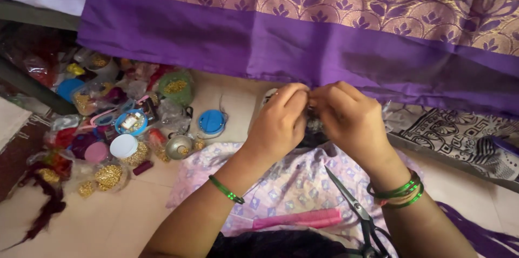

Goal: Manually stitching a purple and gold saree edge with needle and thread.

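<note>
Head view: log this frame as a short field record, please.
left hand: pinching at the purple cloth's edge
right hand: pinching beside it, fingertips meeting
purple cloth: gold flower border, hanging in front
scissors: on the lap, blades slightly open
pink comb: on the lap
bead containers: heaped on the floor, left

The big cloth (pixel 303 52) in front of me is purple, with a gold band of lotus flowers along the top. My wrists wear shiny green bangles (pixel 397 193), and my lap cloth (pixel 292 182) is pale pink with little blue squares, with a pink comb (pixel 300 218) on it. On the floor I see blue lids (pixel 211 121), gold beads (pixel 108 176) and a black-and-white patterned mat (pixel 448 131).
</note>
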